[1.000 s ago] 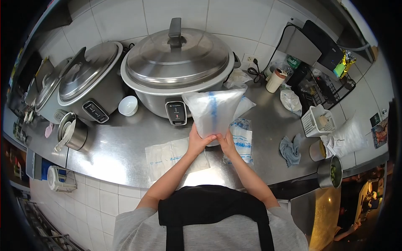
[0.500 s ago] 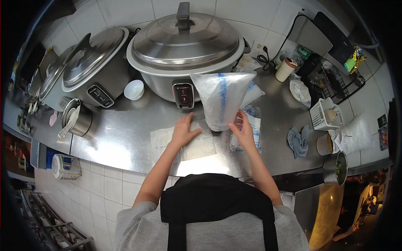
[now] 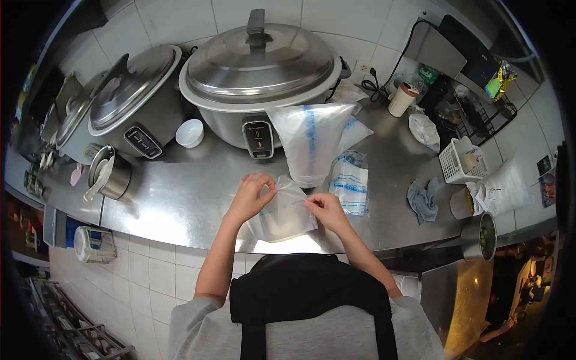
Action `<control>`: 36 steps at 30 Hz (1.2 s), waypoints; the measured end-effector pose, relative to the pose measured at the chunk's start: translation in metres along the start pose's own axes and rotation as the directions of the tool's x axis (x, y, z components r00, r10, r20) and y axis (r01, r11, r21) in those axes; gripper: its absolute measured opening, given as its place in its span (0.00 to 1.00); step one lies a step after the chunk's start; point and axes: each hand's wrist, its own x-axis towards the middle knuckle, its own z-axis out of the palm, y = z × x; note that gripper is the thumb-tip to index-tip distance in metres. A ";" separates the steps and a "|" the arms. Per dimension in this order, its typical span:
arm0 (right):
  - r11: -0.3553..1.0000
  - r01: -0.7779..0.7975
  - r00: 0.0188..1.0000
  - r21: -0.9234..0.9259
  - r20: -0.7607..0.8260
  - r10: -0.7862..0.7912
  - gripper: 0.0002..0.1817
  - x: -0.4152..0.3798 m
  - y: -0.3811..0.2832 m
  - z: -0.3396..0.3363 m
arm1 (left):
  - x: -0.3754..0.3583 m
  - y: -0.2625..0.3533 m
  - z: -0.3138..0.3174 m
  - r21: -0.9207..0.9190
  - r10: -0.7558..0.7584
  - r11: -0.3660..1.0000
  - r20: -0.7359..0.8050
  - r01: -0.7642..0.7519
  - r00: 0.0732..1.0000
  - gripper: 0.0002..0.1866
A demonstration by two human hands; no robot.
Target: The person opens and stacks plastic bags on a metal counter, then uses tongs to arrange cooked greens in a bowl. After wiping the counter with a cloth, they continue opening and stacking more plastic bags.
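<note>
A pot near the counter's front edge holds green pieces; left hand and right hand pinch a translucent bag.

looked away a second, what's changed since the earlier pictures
The left hand and right hand released the tall, translucent, blue-printed plastic bag and came nearer the body, now pinching a thin, clear plastic bag. The round white bowl stayed put.
</note>
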 end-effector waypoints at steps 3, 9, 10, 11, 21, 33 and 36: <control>0.991 -0.050 0.996 0.124 0.083 0.040 0.11 0.001 0.003 -0.009 | -0.003 0.023 -0.002 0.035 0.049 0.998 -0.115 -0.045 0.992 0.08; 0.951 -0.192 0.948 0.242 0.295 0.117 0.12 0.003 -0.037 -0.027 | 0.002 0.081 -0.008 0.116 0.402 0.911 -0.036 -0.396 0.915 0.12; 0.939 -0.192 0.927 0.284 0.366 0.079 0.12 0.002 -0.041 -0.030 | 0.004 0.085 -0.006 0.147 0.436 0.889 0.014 -0.433 0.900 0.12; 0.926 -0.194 0.901 0.325 0.432 0.037 0.11 0.003 -0.044 -0.033 | 0.006 0.084 -0.006 0.148 0.440 0.888 0.013 -0.436 0.898 0.12; 0.953 -0.105 0.938 0.286 0.347 -0.001 0.05 0.017 -0.062 -0.072 | 0.018 0.097 -0.026 0.223 0.559 0.803 0.036 -0.552 0.828 0.08; 0.714 0.599 0.798 -0.363 0.342 -0.496 0.08 0.002 -0.131 -0.084 | 0.028 0.125 -0.049 0.067 0.517 0.854 0.008 -0.516 0.856 0.12; 0.757 0.607 0.773 -0.243 0.404 -0.490 0.08 0.009 -0.144 -0.094 | 0.032 0.128 -0.053 -0.058 0.528 0.849 0.104 -0.525 0.843 0.11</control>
